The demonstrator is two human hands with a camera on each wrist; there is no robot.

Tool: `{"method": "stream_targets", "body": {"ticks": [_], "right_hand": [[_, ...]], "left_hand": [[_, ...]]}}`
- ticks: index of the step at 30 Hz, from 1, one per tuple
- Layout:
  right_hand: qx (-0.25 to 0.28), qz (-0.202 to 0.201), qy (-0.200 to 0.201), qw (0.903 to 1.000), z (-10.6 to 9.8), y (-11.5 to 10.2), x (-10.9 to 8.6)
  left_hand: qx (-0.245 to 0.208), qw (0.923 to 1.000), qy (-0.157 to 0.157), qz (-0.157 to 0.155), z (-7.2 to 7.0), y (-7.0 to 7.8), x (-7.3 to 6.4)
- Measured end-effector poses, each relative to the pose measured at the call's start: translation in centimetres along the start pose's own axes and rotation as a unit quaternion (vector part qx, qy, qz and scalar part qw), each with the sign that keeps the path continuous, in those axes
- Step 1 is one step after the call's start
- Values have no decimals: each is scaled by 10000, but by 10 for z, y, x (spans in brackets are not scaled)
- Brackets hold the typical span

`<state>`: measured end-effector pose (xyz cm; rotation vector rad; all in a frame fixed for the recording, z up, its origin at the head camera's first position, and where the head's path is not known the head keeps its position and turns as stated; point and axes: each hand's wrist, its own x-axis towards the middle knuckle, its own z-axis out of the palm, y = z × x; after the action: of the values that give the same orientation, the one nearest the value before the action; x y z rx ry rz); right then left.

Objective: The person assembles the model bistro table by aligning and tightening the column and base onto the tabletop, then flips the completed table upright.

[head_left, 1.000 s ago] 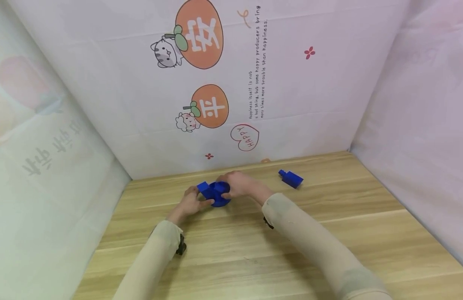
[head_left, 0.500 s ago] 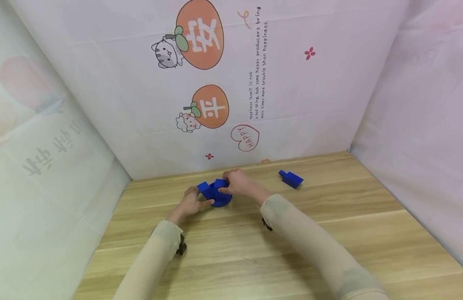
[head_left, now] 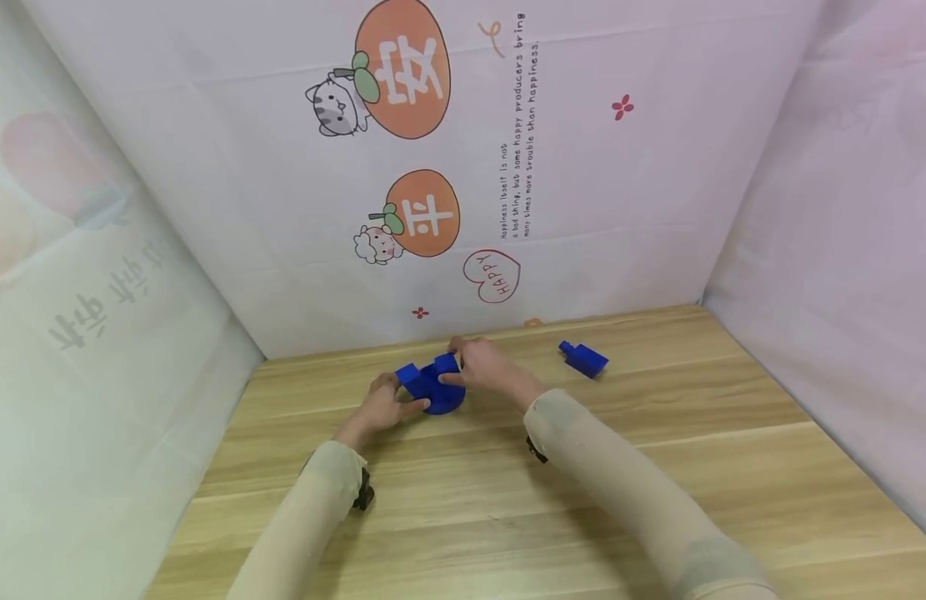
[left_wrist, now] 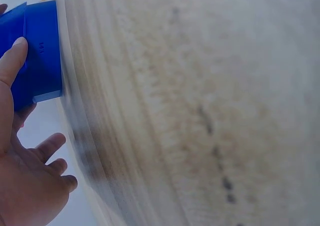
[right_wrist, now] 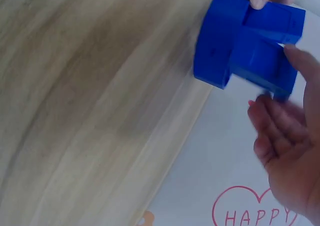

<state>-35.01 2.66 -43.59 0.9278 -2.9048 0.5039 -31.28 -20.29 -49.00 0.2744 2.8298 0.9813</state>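
A round blue plastic base (head_left: 445, 401) stands on the wooden table, with a blue rectangular block (head_left: 408, 374) upright at its left side. My left hand (head_left: 380, 406) grips the two where they join; its thumb (left_wrist: 16, 55) lies on the blue side and its other fingers are partly hidden behind. My right hand (head_left: 487, 364) pinches a second blue block (right_wrist: 262, 60) between thumb and fingers. This block leans outward at the base's right side, its lower end at the rim. In the right wrist view, both blocks overlap above the base wall (right_wrist: 214, 45).
A loose blue block with a narrow notched end (head_left: 585, 359) lies on the table (head_left: 470, 517) to the right. White printed cloth (head_left: 568, 208) walls the table at the back and both sides.
My right hand has moved the second block from over the base's middle outward, up and to the right in the head view. The left hand, base and loose block have stayed put.
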Motion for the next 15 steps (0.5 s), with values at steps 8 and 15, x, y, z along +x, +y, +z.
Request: {"method": "stream_targets", "body": {"ticks": [8, 15], "right_hand": [[202, 130, 343, 9991, 4, 4, 1], [71, 29, 373, 9993, 5, 5, 0]], "left_hand": [[10, 10000, -25, -26, -1, 0, 1], [23, 9999, -129, -109, -2, -1, 2]]}}
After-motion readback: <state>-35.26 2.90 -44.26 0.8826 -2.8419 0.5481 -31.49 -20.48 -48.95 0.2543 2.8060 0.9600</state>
